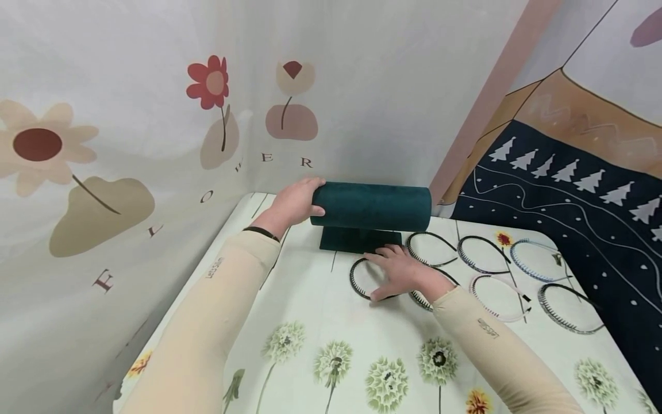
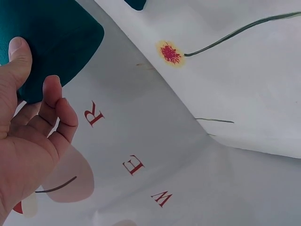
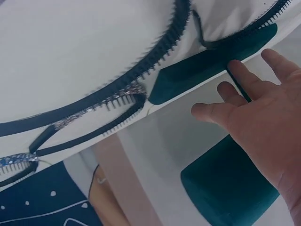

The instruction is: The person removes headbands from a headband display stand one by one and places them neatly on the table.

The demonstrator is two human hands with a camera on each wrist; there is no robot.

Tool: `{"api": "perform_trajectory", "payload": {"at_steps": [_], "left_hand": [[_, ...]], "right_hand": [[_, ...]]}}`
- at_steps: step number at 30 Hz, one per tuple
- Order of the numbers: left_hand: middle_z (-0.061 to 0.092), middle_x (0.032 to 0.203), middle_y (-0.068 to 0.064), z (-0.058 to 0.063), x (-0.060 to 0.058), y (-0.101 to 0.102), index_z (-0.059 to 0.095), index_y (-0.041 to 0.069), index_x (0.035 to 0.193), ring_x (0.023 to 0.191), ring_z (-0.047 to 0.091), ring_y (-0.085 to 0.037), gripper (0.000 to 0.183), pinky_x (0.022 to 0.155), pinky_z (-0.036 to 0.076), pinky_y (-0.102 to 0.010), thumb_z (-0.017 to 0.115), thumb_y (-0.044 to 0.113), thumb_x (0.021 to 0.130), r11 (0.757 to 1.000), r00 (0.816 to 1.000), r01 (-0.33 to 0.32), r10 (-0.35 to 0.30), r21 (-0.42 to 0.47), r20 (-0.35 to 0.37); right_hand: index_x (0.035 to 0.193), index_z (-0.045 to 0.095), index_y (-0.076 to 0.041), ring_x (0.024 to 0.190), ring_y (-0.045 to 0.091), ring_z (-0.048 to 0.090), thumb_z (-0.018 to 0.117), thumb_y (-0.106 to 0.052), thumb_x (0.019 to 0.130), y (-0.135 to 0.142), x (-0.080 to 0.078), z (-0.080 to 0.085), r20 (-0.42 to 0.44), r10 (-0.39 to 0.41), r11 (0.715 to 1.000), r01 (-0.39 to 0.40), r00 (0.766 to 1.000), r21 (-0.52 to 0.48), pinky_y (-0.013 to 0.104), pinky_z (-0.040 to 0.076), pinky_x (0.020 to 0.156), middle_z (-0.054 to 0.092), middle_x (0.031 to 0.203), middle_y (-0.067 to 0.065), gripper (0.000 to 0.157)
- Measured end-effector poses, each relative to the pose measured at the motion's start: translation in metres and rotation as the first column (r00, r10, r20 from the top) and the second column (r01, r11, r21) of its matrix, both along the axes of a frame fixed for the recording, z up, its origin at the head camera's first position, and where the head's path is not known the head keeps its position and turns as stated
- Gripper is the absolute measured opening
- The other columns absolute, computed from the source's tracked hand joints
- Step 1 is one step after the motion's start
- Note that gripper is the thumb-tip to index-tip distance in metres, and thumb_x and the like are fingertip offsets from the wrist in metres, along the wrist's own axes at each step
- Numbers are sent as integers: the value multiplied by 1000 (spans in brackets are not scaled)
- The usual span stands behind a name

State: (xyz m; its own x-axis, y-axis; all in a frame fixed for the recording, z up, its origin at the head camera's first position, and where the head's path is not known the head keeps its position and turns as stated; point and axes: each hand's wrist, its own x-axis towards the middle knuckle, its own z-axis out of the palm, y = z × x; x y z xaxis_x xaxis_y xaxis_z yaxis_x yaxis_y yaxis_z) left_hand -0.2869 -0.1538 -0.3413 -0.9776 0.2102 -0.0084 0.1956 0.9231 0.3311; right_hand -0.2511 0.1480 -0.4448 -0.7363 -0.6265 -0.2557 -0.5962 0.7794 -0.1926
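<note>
A dark green cylindrical stand (image 1: pixel 372 207), velvety in look, rests on its flat base (image 1: pixel 336 240) at the back of the table. My left hand (image 1: pixel 295 202) grips the cylinder's left end. In the left wrist view that hand (image 2: pixel 33 132) has its thumb on the green surface (image 2: pixel 56 42) and its fingers curled behind the edge. My right hand (image 1: pixel 398 273) hovers with spread fingers over a black toothed headband (image 1: pixel 354 282), in front of the base. The right wrist view shows nothing between this hand's fingers (image 3: pixel 235 110).
Several more toothed headbands lie to the right, among them a light blue one (image 1: pixel 514 260), a pale one (image 1: pixel 474 293) and a black one (image 1: pixel 544 305). Another dark headband (image 1: pixel 420 300) lies partly under my right wrist. Printed curtains (image 1: pixel 362 86) hang behind the flowered tabletop (image 1: pixel 289 287).
</note>
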Motion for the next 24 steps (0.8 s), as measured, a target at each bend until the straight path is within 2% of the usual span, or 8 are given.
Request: {"api": "perform_trajectory", "payload": {"at_steps": [4, 10, 18, 24], "left_hand": [[33, 176, -10, -1, -1, 0, 32, 14, 169, 162, 33, -32, 81, 133, 34, -51, 75, 29, 102, 1000, 1000, 2, -2, 19, 11], [33, 176, -10, -3, -2, 1, 32, 13, 169, 163, 33, -32, 78, 133, 34, -51, 73, 24, 103, 999, 1000, 4, -4, 35, 10], [30, 177, -8, -6, -5, -2, 29, 16, 170, 163, 32, -31, 76, 133, 34, -51, 69, 21, 106, 998, 1000, 10, -11, 60, 18], [30, 178, -7, -7, -9, -4, 29, 19, 170, 163, 32, -30, 77, 132, 35, -52, 70, 22, 106, 997, 1000, 21, -22, 73, 19]], "right_hand": [[169, 35, -23, 160, 49, 26, 83, -67, 84, 7, -1, 0, 20, -23, 1000, 23, 1000, -6, 77, 23, 127, 35, 171, 20, 107], [169, 35, -19, 159, 50, 28, 82, -63, 87, 16, -2, 0, 4, -15, 1000, 16, 1000, -21, 76, 24, 127, 37, 170, 23, 104], [168, 37, -16, 157, 53, 30, 81, -63, 88, 16, -3, 0, -6, -5, 1000, 4, 1000, -31, 76, 24, 126, 38, 169, 25, 102], [168, 38, -16, 159, 53, 27, 81, -61, 89, 18, -5, 0, 14, -31, 999, 32, 999, -34, 76, 22, 127, 37, 170, 25, 101]]}}
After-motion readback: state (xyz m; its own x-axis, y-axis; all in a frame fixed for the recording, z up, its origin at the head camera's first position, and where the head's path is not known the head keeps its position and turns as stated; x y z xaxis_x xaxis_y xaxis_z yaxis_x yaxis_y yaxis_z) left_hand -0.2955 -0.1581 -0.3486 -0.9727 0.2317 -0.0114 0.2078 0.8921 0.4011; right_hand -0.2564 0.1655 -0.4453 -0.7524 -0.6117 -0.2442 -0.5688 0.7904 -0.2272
